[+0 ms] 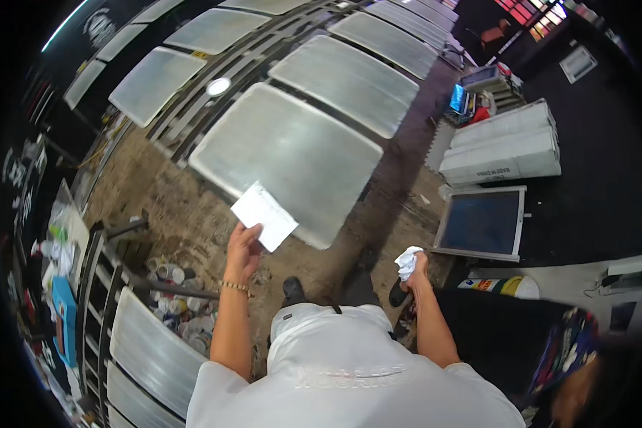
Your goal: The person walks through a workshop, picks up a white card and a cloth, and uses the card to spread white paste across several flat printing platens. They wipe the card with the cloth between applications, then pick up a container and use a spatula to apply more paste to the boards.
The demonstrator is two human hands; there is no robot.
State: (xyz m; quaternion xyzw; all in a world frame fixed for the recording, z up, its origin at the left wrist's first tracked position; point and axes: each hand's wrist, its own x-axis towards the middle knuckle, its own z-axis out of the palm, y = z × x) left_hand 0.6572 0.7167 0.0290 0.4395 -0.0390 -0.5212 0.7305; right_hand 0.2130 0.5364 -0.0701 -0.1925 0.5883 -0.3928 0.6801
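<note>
My left hand (244,251) pinches a flat white rectangular card or folded sheet (265,216) by its lower edge. The sheet is held over the near corner of a pale, shiny rectangular platen (292,157); whether it touches the platen I cannot tell. On the right, my right hand (419,267) is closed around a crumpled white cloth or paper (408,262), held low at my side. That hand is apart from the platens and nearest to a framed screen (481,222) with a dark blue mesh.
More platens (346,82) run in a row on metal rails toward the back. White boxes (503,146) stand at the right. Several cups and tubs (182,307) lie on the floor at lower left, beside another rack of platens (150,335). Part of another person's arm (574,392) shows at lower right.
</note>
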